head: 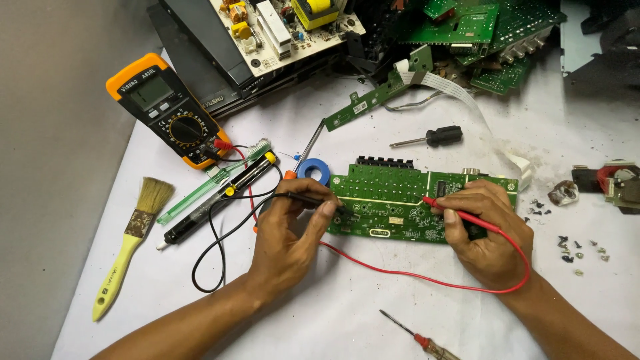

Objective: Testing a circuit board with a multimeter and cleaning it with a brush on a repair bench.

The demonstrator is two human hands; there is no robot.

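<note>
A green circuit board (pixel 393 200) lies flat on the white table (pixel 347 293). My left hand (pixel 290 237) grips a black test probe (pixel 313 199) with its tip touching the board's left edge. My right hand (pixel 483 230) pinches a red test probe (pixel 460 213) whose tip rests on the board's right half. Black and red leads run back to an orange and black multimeter (pixel 167 110) at the upper left.
A yellow-handled brush (pixel 130 240) lies at left beside a black and yellow desoldering pump (pixel 223 197). A blue tape roll (pixel 313 170), a black screwdriver (pixel 430 138), a red screwdriver (pixel 423 341), loose screws (pixel 573 250) and stacked boards (pixel 467 33) surround the work.
</note>
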